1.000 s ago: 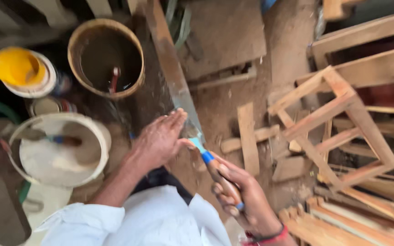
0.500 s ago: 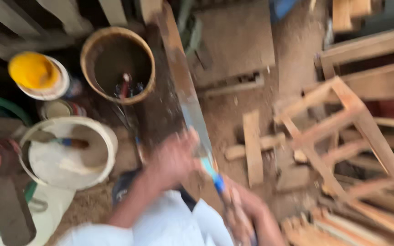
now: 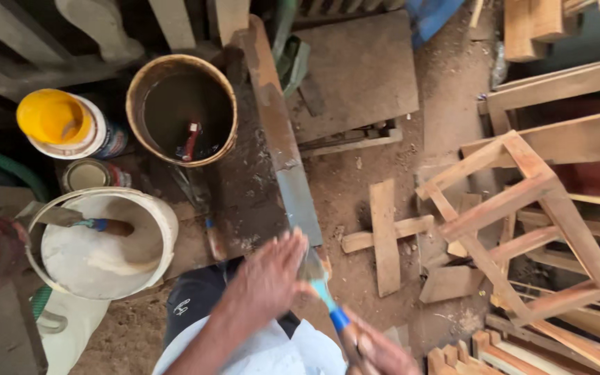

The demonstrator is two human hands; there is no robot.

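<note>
My right hand (image 3: 376, 351) grips a paintbrush (image 3: 321, 281) with a blue-banded handle at the bottom of the view. Its bristles touch the near end of a long narrow wooden plank (image 3: 282, 142) that runs away from me and carries grey coating. My left hand (image 3: 269, 278) is blurred and rests with fingers spread on the plank's near end, right beside the brush head.
Left of the plank stand a brown bucket (image 3: 151, 76) with a red-handled tool inside, a white bucket (image 3: 164, 229) holding a putty knife, a yellow-lidded tub (image 3: 57, 118) and a small tin (image 3: 88, 173). A wooden stool frame (image 3: 522, 229) and offcuts (image 3: 383, 236) lie on the dusty floor at right.
The view has tilted so the hands sit lower in the picture. Both hands and the brush have stayed at the plank's near end, with the brush stroking there.
</note>
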